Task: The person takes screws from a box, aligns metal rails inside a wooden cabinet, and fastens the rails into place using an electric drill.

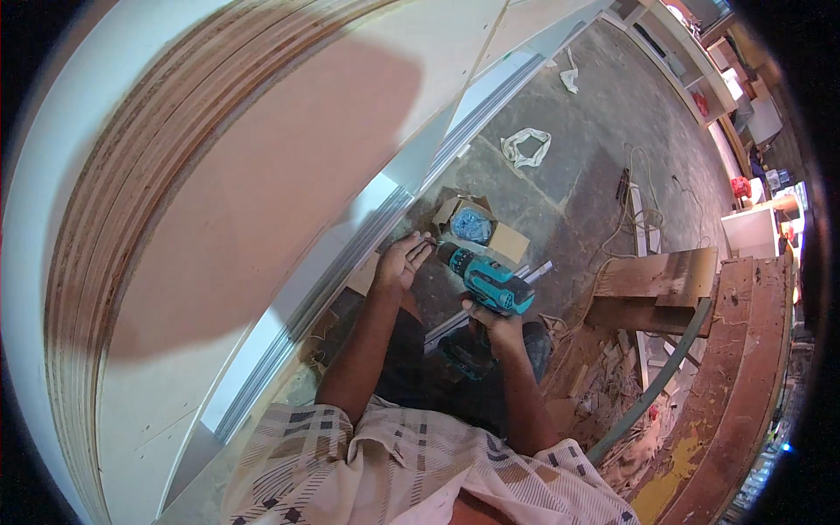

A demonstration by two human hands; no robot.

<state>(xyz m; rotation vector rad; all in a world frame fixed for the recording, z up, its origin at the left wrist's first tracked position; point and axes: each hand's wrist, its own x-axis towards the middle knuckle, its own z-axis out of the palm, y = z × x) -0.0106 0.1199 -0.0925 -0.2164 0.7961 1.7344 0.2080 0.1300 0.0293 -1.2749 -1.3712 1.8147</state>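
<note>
Boards [262, 192] in a thick, pale-faced stack fill the left side, their layered brown edges curving along the far left. Grey, stained floor [604, 96] spreads to the right of them. A long, worn, reddish-brown wooden slab [744, 350] runs along the right side, patched with yellow near its lower end. Long grey metal profiles [306, 319] lie beside the stack. A brown wooden box [652, 276] stands just beside the slab, with scraps of wood below it.

The teal-and-black drill [490, 284] is in front of the person, above the floor, its chuck pointing toward the left hand [398, 264]. The right hand [497, 325] has its grip clamped on the drill's handle. Past the drill, an open cardboard carton [507, 243] holds a blue plastic packet [472, 226]; farther off lies a white loop [509, 148]. The left hand's grip is pinched together on a small dark piece [428, 240] near the chuck, too small to identify.
</note>
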